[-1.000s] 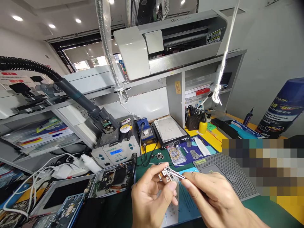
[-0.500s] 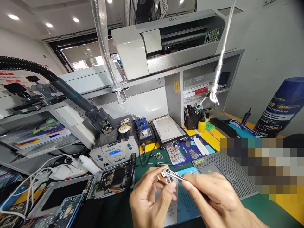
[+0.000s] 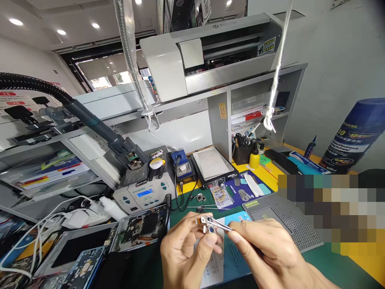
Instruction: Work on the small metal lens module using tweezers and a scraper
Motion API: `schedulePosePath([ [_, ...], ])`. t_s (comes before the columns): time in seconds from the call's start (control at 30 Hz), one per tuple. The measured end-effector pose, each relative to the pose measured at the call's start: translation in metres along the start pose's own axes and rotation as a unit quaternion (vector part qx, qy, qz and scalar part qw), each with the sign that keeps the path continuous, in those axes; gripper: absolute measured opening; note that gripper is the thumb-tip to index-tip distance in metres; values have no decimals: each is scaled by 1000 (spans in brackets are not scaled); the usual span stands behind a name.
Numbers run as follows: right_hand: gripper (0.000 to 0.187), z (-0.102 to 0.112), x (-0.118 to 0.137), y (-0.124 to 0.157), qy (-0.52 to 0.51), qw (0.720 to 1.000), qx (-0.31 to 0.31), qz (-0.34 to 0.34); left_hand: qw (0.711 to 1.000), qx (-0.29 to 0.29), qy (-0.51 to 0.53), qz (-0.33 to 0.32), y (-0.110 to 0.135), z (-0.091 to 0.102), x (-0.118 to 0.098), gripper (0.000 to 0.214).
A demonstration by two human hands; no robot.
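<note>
Between the thumb and fingers of my left hand (image 3: 188, 251) is a small phone camera module (image 3: 209, 224), with a metal frame, dark lenses and an orange flex strip at its left end. My right hand (image 3: 267, 249) is closed around metal tweezers (image 3: 221, 225), which point left. Their tips reach the upper part of the module; whether they grip it or only touch it I cannot tell. Both hands are raised over a blue and white printed sheet (image 3: 230, 257) on the green mat (image 3: 327, 265).
Left of my hands lie a tray with a circuit board (image 3: 141, 226) and an opened phone (image 3: 82, 269). Behind stand a soldering station (image 3: 146, 194) and a flat heating plate (image 3: 212, 164). A grey perforated mat (image 3: 303, 224) and a spray can (image 3: 351, 136) are on the right.
My left hand has shifted slightly left and down and turned the camera module, so its lower lens now shows bluish. The tweezers stay at the module.
</note>
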State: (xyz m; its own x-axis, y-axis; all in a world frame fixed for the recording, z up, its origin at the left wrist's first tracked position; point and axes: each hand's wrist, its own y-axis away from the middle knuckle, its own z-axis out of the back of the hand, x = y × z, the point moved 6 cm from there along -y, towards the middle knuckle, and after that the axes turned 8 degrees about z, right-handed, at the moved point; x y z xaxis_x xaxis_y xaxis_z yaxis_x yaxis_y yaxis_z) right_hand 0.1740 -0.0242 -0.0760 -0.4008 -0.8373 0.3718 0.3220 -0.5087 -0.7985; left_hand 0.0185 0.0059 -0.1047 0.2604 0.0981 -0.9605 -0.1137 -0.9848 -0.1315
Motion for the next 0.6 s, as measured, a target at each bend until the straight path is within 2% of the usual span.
schedulePosePath([
  [0.2, 25, -1, 1, -1, -24, 1000, 18, 7, 991, 78, 85, 61, -4, -2, 6, 26],
  [0.33, 24, -3, -3, 2, -17, 999, 30, -2, 982, 121, 123, 82, -6, -2, 10, 24],
  [0.6, 23, -8, -4, 6, -12, 999, 42, -20, 974, 131, 154, 99, -7, -2, 9, 22],
])
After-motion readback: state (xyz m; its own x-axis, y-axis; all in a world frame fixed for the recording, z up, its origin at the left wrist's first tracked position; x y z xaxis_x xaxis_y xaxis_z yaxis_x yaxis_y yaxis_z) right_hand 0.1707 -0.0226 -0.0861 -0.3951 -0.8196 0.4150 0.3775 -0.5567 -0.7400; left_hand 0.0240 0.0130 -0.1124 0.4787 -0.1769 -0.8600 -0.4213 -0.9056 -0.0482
